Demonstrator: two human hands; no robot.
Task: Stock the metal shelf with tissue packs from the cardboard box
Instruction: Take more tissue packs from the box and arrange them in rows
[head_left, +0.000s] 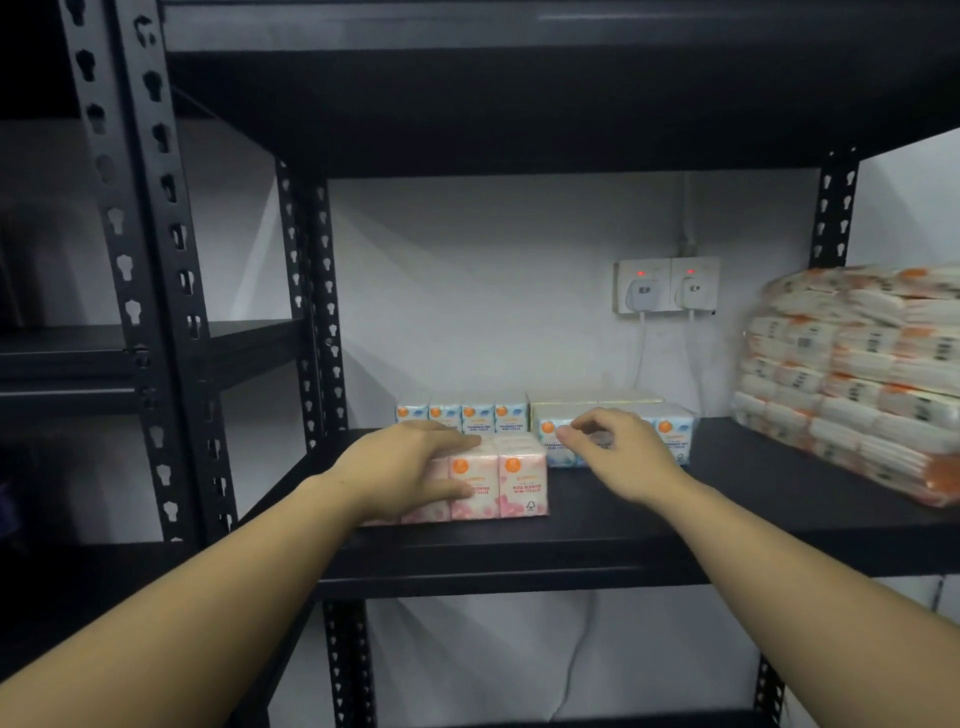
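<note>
At the far left, the perforated black uprights (156, 291) of the metal shelf (727, 499) are seen, with a second dark shelf unit (67, 364) behind them. On the shelf board, near its front edge, a pink pack of rose-scented mini tissues (501, 483) stands upright. It is gripped by the left hand (410, 467), whose fingers are laid over the top while the thumb is pressed against the front face. Behind this pack, against the white wall, a blue-and-white pack of fragrance-free tissues (467, 413) is lined up. Just to the right, a second blue-and-white pack (670, 434) is set a little further forward, with pale yellow packs (597, 397) seen behind it. The right hand (618, 452) is held over this second blue pack with its fingers curled downward; whether the pack is actually grasped or only touched cannot be told, as the hand is blurred. The pink pack and the second blue pack are placed close together, corner to corner. On the wall behind, a double socket (667, 286) with two plugs and two red lights is mounted. At the far right of the shelf, a large wrapped bundle of orange-and-white tissue packs (852, 379) is stacked. The cardboard box is out of view.
</note>
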